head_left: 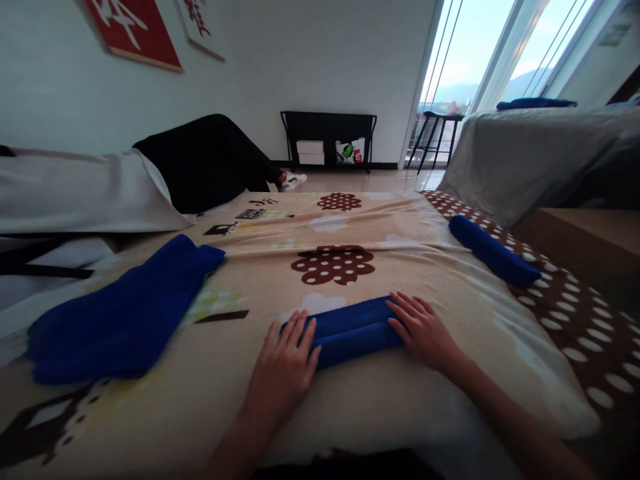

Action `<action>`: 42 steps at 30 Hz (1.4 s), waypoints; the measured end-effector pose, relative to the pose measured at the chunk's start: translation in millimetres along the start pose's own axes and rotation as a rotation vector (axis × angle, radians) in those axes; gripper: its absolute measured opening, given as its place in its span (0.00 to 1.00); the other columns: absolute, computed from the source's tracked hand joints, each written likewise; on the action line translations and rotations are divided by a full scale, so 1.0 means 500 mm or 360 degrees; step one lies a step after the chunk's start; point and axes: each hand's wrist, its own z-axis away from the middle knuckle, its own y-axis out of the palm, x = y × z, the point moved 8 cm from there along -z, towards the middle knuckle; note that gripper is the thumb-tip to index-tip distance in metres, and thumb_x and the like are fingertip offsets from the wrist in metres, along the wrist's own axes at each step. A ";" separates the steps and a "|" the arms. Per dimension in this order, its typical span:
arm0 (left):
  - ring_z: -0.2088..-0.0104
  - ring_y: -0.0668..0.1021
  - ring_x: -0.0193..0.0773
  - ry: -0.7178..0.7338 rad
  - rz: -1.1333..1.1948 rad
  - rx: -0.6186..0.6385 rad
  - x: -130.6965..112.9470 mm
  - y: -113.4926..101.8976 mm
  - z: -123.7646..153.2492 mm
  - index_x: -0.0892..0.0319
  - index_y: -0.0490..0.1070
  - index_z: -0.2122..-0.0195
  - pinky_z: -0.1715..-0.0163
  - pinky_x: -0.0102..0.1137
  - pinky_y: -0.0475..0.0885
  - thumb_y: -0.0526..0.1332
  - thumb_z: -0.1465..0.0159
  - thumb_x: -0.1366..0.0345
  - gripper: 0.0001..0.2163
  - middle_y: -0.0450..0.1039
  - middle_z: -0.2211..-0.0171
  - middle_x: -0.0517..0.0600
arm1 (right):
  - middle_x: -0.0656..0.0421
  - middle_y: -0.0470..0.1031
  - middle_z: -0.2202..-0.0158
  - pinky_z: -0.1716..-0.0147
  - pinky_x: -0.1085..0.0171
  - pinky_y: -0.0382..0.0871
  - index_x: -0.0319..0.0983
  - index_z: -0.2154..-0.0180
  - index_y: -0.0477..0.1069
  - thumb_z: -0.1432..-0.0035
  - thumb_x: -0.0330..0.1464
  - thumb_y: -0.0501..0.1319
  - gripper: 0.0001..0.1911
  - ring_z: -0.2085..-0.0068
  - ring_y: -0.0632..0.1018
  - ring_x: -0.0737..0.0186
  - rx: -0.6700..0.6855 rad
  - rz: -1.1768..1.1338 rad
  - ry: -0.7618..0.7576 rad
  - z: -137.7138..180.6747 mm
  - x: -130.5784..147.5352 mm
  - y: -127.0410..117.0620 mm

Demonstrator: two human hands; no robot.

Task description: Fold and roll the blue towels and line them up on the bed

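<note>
A blue towel (pixel 357 331), folded into a narrow strip with a crease along its length, lies in front of me on the patterned blanket (pixel 270 280). My left hand (pixel 290 360) rests flat over its left end, fingers stretched out. Over the right end lies my right hand (pixel 417 327), its fingers spread and touching the cloth. To the left, a second blue towel (pixel 120 313) is spread out loosely. A third blue towel (pixel 493 250), in a compact roll, sits at the right side of the bed.
A person in black trousers (pixel 205 160) sits at the left edge. Beyond the bed stands a black rack (pixel 327 127) by the wall. At right are a cardboard box (pixel 585 233) and a grey-covered piece of furniture (pixel 500 153). A black stool (pixel 435 140) stands near the window.
</note>
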 end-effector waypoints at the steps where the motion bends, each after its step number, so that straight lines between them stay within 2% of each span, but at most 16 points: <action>1: 0.38 0.68 0.51 0.0104 -0.0018 -0.0058 -0.027 -0.016 0.003 0.62 0.66 0.39 0.40 0.51 0.62 0.53 0.32 0.63 0.21 0.64 0.37 0.60 | 0.50 0.64 0.36 0.38 0.46 0.57 0.37 0.40 0.67 0.28 0.38 0.49 0.21 0.36 0.65 0.53 -0.0009 -0.0014 -0.0099 0.003 0.025 -0.008; 3: 0.43 0.72 0.50 0.0252 -0.0022 -0.0112 -0.065 -0.036 0.019 0.62 0.67 0.41 0.43 0.46 0.66 0.55 0.35 0.68 0.21 0.68 0.41 0.59 | 0.52 0.70 0.40 0.41 0.50 0.62 0.39 0.42 0.68 0.29 0.37 0.51 0.19 0.41 0.71 0.55 0.0012 -0.0059 -0.0303 0.018 0.068 -0.021; 5: 0.48 0.74 0.50 0.0233 -0.0040 -0.0113 -0.064 -0.037 0.042 0.61 0.68 0.42 0.47 0.45 0.68 0.56 0.38 0.71 0.21 0.72 0.47 0.59 | 0.53 0.73 0.44 0.44 0.51 0.65 0.40 0.41 0.67 0.31 0.35 0.54 0.19 0.45 0.73 0.56 0.0013 -0.0079 -0.0382 0.039 0.076 -0.028; 8: 0.50 0.74 0.50 0.0130 -0.0056 -0.0065 -0.025 -0.010 0.067 0.60 0.66 0.41 0.49 0.46 0.67 0.55 0.42 0.77 0.26 0.73 0.48 0.58 | 0.54 0.71 0.42 0.43 0.49 0.62 0.42 0.38 0.64 0.36 0.30 0.55 0.25 0.42 0.72 0.55 -0.0036 -0.0054 -0.0320 0.063 0.036 -0.026; 11: 0.51 0.75 0.49 0.0034 -0.0002 -0.0028 0.006 0.009 0.055 0.61 0.67 0.43 0.49 0.47 0.65 0.55 0.42 0.78 0.25 0.75 0.51 0.58 | 0.54 0.74 0.45 0.43 0.48 0.59 0.42 0.39 0.64 0.41 0.25 0.53 0.28 0.44 0.72 0.56 -0.0076 -0.0082 -0.0226 0.057 0.001 -0.022; 14: 0.56 0.77 0.48 -0.0075 0.0087 0.0092 0.020 0.005 0.027 0.62 0.71 0.48 0.49 0.49 0.65 0.54 0.41 0.76 0.20 0.77 0.58 0.57 | 0.54 0.78 0.53 0.46 0.51 0.60 0.39 0.43 0.67 0.45 0.24 0.54 0.27 0.52 0.76 0.57 0.0001 -0.0171 -0.0196 0.039 0.003 -0.031; 17: 0.58 0.78 0.48 -0.0096 0.0116 0.0288 0.013 -0.002 0.014 0.59 0.74 0.54 0.50 0.50 0.66 0.53 0.42 0.76 0.17 0.78 0.61 0.55 | 0.56 0.78 0.60 0.50 0.56 0.64 0.39 0.52 0.71 0.47 0.24 0.55 0.20 0.58 0.76 0.59 0.0119 -0.0169 -0.0159 0.030 0.025 -0.038; 19: 0.54 0.77 0.51 -0.0142 -0.0033 0.0254 0.003 -0.011 0.005 0.59 0.75 0.56 0.48 0.52 0.65 0.52 0.42 0.76 0.17 0.77 0.56 0.58 | 0.53 0.77 0.57 0.49 0.54 0.64 0.38 0.56 0.71 0.46 0.24 0.54 0.16 0.56 0.76 0.56 0.0070 -0.0083 -0.0095 0.022 0.041 -0.035; 22: 0.41 0.71 0.54 -0.0108 -0.0192 0.0065 -0.042 -0.017 -0.019 0.64 0.71 0.47 0.41 0.52 0.61 0.51 0.41 0.77 0.22 0.69 0.42 0.64 | 0.46 0.71 0.45 0.43 0.47 0.60 0.34 0.47 0.69 0.43 0.22 0.52 0.22 0.45 0.71 0.49 -0.0029 -0.0007 -0.0074 0.003 0.074 -0.003; 24: 0.37 0.66 0.51 0.0013 -0.0060 0.0048 -0.080 -0.001 -0.033 0.66 0.64 0.39 0.39 0.48 0.60 0.53 0.41 0.74 0.26 0.63 0.37 0.63 | 0.48 0.67 0.40 0.39 0.48 0.57 0.34 0.40 0.65 0.42 0.21 0.51 0.28 0.39 0.68 0.52 -0.0041 -0.0007 -0.0153 -0.006 0.097 0.023; 26: 0.36 0.65 0.50 0.0114 0.0090 0.0077 -0.096 0.020 -0.035 0.62 0.59 0.35 0.39 0.47 0.61 0.56 0.39 0.69 0.29 0.61 0.35 0.59 | 0.51 0.65 0.37 0.37 0.52 0.57 0.36 0.36 0.60 0.41 0.22 0.51 0.31 0.36 0.65 0.57 -0.0019 -0.0035 -0.0272 0.000 0.106 0.037; 28: 0.36 0.66 0.49 0.0146 0.0127 0.0056 -0.080 0.031 -0.020 0.58 0.55 0.33 0.39 0.47 0.62 0.57 0.36 0.62 0.30 0.61 0.35 0.58 | 0.53 0.61 0.35 0.36 0.52 0.56 0.38 0.33 0.54 0.38 0.25 0.52 0.32 0.34 0.63 0.59 0.0014 -0.0075 -0.0333 0.020 0.092 0.034; 32: 0.38 0.68 0.49 0.0084 0.0061 -0.0047 0.002 0.040 0.021 0.54 0.54 0.32 0.40 0.47 0.61 0.55 0.32 0.54 0.28 0.64 0.37 0.57 | 0.53 0.59 0.33 0.37 0.48 0.57 0.43 0.30 0.47 0.34 0.38 0.56 0.35 0.34 0.62 0.55 0.0051 -0.0119 -0.0248 0.058 0.032 0.012; 35: 0.43 0.72 0.48 0.0123 0.0124 -0.0009 0.046 0.056 0.019 0.55 0.61 0.36 0.43 0.46 0.63 0.54 0.31 0.53 0.24 0.69 0.41 0.57 | 0.52 0.64 0.36 0.38 0.48 0.58 0.43 0.33 0.54 0.34 0.38 0.57 0.31 0.36 0.65 0.55 0.0055 -0.0105 -0.0164 0.045 0.007 0.015; 38: 0.47 0.74 0.50 0.0153 0.0184 0.0041 0.078 0.068 -0.006 0.58 0.70 0.44 0.47 0.46 0.67 0.54 0.31 0.51 0.21 0.73 0.46 0.59 | 0.51 0.72 0.43 0.42 0.50 0.60 0.41 0.39 0.64 0.34 0.31 0.57 0.22 0.43 0.71 0.56 0.0074 -0.0066 -0.0141 0.005 -0.006 0.029; 42: 0.51 0.75 0.51 0.0176 0.0258 0.0092 0.112 0.072 -0.035 0.60 0.72 0.49 0.50 0.47 0.69 0.56 0.33 0.50 0.20 0.75 0.52 0.59 | 0.50 0.77 0.55 0.47 0.54 0.65 0.36 0.50 0.73 0.35 0.26 0.57 0.13 0.52 0.76 0.56 0.0136 -0.0024 -0.0208 -0.038 -0.018 0.028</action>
